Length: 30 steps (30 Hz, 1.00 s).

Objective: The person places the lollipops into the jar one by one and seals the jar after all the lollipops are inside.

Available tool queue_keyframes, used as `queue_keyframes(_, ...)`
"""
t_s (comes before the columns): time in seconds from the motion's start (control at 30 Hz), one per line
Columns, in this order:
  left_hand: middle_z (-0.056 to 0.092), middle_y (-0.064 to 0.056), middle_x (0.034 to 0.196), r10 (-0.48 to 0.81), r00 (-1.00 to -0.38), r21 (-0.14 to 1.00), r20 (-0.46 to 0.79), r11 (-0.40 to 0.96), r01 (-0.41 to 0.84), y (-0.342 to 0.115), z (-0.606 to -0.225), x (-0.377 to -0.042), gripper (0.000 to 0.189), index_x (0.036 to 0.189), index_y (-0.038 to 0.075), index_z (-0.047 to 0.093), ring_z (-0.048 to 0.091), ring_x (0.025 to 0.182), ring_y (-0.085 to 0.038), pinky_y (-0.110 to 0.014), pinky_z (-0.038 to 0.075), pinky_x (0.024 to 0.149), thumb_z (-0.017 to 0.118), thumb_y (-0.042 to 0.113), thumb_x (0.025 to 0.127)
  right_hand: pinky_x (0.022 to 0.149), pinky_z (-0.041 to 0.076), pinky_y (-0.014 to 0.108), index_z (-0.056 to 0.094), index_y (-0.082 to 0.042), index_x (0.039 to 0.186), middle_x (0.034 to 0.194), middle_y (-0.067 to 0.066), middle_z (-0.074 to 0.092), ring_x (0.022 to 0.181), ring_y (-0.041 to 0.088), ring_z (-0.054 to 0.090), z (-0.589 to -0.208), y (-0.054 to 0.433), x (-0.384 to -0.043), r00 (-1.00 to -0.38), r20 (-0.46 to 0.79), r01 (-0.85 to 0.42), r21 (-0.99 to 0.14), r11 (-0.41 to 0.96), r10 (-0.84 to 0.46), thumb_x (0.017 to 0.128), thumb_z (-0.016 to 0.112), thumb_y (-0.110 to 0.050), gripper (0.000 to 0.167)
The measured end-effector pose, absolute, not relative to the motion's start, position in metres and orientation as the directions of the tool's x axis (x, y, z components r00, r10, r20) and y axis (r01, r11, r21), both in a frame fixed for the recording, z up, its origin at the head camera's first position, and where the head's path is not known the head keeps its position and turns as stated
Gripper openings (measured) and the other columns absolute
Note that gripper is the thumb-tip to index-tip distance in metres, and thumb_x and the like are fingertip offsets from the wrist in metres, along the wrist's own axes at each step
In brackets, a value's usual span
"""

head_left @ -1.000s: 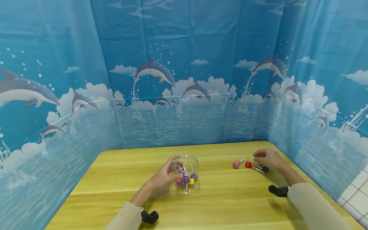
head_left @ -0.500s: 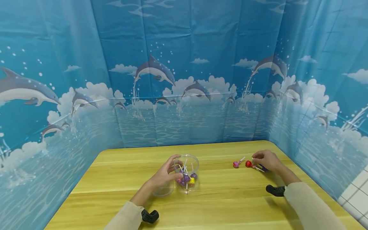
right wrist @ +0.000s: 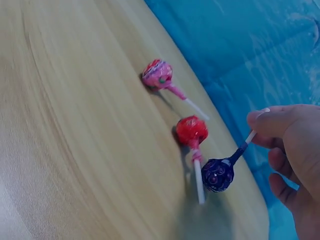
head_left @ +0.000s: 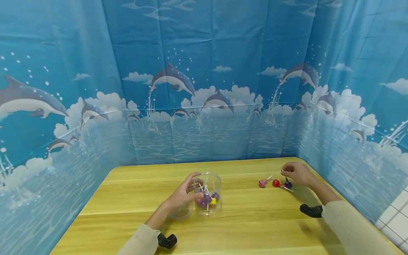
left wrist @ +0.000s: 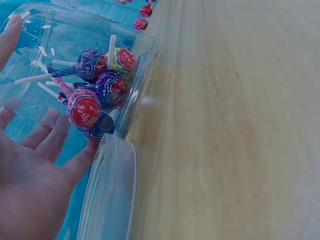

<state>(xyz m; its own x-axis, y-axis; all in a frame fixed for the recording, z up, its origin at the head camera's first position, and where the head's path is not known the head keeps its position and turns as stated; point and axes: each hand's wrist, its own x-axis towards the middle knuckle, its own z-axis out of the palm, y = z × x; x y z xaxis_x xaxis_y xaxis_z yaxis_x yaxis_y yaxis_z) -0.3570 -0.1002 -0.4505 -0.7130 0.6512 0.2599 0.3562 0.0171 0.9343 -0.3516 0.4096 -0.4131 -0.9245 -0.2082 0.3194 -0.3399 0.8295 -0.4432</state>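
Note:
My left hand (head_left: 180, 196) grips the side of a clear plastic jar (head_left: 220, 187), thumb in front and fingers curled behind. Inside the jar lie several wrapped lollipops: purple ones (left wrist: 111, 89), a pink one (left wrist: 83, 108) and a yellow one (left wrist: 123, 61), some sticks pointing up. At the right, my right hand (head_left: 299, 174) pinches the stick end of a purple lollipop (right wrist: 218, 175) between thumb and forefinger, candy hanging down. Close beside it a red lollipop (right wrist: 191, 131) lies on the table, its stick overlapping the purple candy's edge. A pink lollipop (right wrist: 157, 75) lies farther left.
A clear round lid (left wrist: 112, 190) rests on the wooden table (head_left: 248, 219) beside the jar, partly under my left wrist. A blue dolphin-print curtain (head_left: 204, 138) closes off the back and sides. Black wrist mounts (head_left: 311, 210) stick out from both sleeves.
My right hand has taken the purple lollipop by its stick and tipped it upright, with the stick raised. My left hand and the jar stay put.

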Motion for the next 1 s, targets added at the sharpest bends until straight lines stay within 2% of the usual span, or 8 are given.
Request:
queue_keyframes(0.23,0.043,-0.025,0.15,0.656,-0.705,0.923,0.269,0.033,0.383,-0.102,-0.453,-0.357,0.077,0.163,0.013,0.024,0.04,0.143,-0.042,-0.05,0.041,0.112,0.07,0.024,0.102,0.068,0.055,0.042,0.074,-0.006,0.099,0.094,0.004,0.071,0.083,0.023,0.066,-0.398,0.401,-0.348,-0.915,0.342,-0.359,-0.449,0.818,-0.214,0.101,0.07,-0.015,0.009)
queue_keyframes(0.47,0.044,-0.026,0.149,0.649,-0.705,0.918,0.287,0.025,0.396,-0.102,-0.448,-0.357,0.077,0.162,0.013,0.026,0.043,0.142,-0.04,-0.05,0.04,0.113,0.071,0.026,0.101,0.07,0.056,0.044,0.074,-0.003,0.103,0.097,0.007,0.072,0.087,0.027,0.067,-0.382,0.391,-0.351,-0.915,0.362,-0.346,-0.473,0.811,-0.179,0.102,0.069,-0.015,0.013)
queue_keyframes(0.7,0.04,-0.031,0.15,0.655,-0.701,0.919,0.284,0.024,0.394,-0.1,-0.448,-0.355,0.075,0.163,0.012,0.024,0.042,0.143,-0.041,-0.053,0.038,0.114,0.068,0.021,0.103,0.072,0.055,0.04,0.073,-0.006,0.105,0.098,0.005,0.072,0.091,0.025,0.067,-0.375,0.373,-0.35,-0.927,0.349,-0.324,-0.57,0.755,-0.135,0.103,0.068,-0.02,0.015)
queue_keyframes(1.0,0.041,-0.028,0.151,0.654,-0.704,0.919,0.276,0.035,0.392,-0.1,-0.448,-0.354,0.072,0.163,0.014,0.025,0.041,0.143,-0.04,-0.053,0.039,0.113,0.067,0.019,0.104,0.078,0.054,0.041,0.071,-0.001,0.108,0.098,0.007,0.072,0.092,0.025,0.067,-0.366,0.337,-0.352,-0.92,0.365,-0.365,-0.671,0.646,-0.141,0.104,0.068,-0.02,0.02)
